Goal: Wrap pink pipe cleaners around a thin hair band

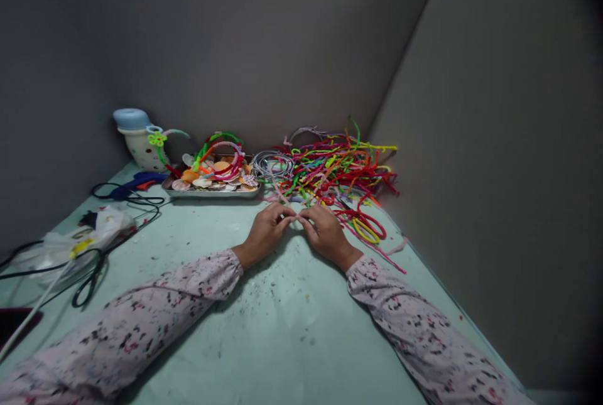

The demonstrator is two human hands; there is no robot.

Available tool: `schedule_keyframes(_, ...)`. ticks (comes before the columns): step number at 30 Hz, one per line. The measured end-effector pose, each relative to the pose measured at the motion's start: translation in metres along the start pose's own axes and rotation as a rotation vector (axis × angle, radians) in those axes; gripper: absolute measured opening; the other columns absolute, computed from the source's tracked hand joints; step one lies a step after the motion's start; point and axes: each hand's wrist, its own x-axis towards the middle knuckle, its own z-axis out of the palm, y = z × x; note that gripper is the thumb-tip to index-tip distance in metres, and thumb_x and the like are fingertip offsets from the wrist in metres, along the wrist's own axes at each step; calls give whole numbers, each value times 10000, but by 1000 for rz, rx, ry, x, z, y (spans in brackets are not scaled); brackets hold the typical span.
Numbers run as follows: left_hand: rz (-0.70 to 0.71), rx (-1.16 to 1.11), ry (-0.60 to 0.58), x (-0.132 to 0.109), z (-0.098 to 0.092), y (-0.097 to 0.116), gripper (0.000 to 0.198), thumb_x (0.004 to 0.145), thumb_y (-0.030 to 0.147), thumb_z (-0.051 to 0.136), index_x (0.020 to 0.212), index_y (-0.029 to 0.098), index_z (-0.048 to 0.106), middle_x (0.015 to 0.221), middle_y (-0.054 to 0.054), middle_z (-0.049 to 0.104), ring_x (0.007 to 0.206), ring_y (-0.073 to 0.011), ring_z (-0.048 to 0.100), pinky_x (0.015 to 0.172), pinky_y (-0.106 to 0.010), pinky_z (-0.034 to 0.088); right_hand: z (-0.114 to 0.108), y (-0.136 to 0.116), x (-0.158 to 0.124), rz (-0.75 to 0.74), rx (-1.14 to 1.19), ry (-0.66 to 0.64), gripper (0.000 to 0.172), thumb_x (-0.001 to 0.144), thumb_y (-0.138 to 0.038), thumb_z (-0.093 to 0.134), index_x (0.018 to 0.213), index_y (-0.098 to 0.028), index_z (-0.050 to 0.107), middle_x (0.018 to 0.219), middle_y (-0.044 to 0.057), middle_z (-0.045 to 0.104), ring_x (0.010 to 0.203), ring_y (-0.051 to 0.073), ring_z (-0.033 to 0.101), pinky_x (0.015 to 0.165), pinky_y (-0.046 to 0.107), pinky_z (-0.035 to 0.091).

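My left hand (272, 229) and my right hand (325, 232) meet fingertip to fingertip above the table, both pinched closed. Between them is a thin pale pink pipe cleaner (281, 191); a strand of it rises from the fingers towards the back. The part inside the pinch is mostly covered by fingers and thumbs. Just beyond my hands lies a tangled heap of colourful pipe cleaners (334, 163). Scissors (367, 230) with what look like red and yellow handles lie to the right of my right hand, partly among loose strands.
A metal tray (214, 194) of seashells stands at the back, with bent pipe-cleaner loops (221, 157) on it. Beside it are a coil of grey wire (273, 165) and a blue-lidded bottle (141, 141). Black cables (97, 276) and a plastic bag (106, 226) lie left. Walls border the table.
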Motion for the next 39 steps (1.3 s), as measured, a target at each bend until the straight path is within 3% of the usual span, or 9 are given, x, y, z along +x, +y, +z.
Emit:
schedule_keyframes(10, 14, 73, -53, 1, -1, 1, 107, 862, 210, 561, 854, 167, 658, 844, -39, 632, 777, -150, 566, 696, -253, 439, 0, 0, -1, -18, -11, -9, 165, 953, -274, 467, 944, -195, 612, 895, 74, 654, 885, 216, 570, 832, 373, 416)
schedule_keyframes(17, 9, 56, -12, 0, 1, 0, 127, 871, 276, 577, 905, 171, 640, 869, -29, 633, 734, -129, 556, 662, -238, 446, 0, 0, 0, -2, -6, 10, 163, 952, -271, 472, 939, -193, 614, 883, 67, 649, 864, 212, 569, 814, 362, 415)
schedule_keyframes(30, 33, 168, -99, 1, -1, 0, 117, 870, 235, 539, 847, 166, 629, 820, -27, 634, 764, -157, 568, 703, -271, 435, 0, 2, -1, -18, -41, -58, 160, 949, -262, 468, 948, -192, 613, 901, 78, 650, 908, 225, 567, 855, 375, 406)
schedule_keyframes(39, 8, 84, -80, 1, 0, 1, 133, 874, 251, 542, 877, 158, 637, 847, -37, 641, 742, -144, 562, 688, -261, 440, -1, 2, -1, -12, -53, -44, 168, 954, -262, 458, 968, -188, 608, 914, 81, 644, 913, 223, 562, 845, 372, 406)
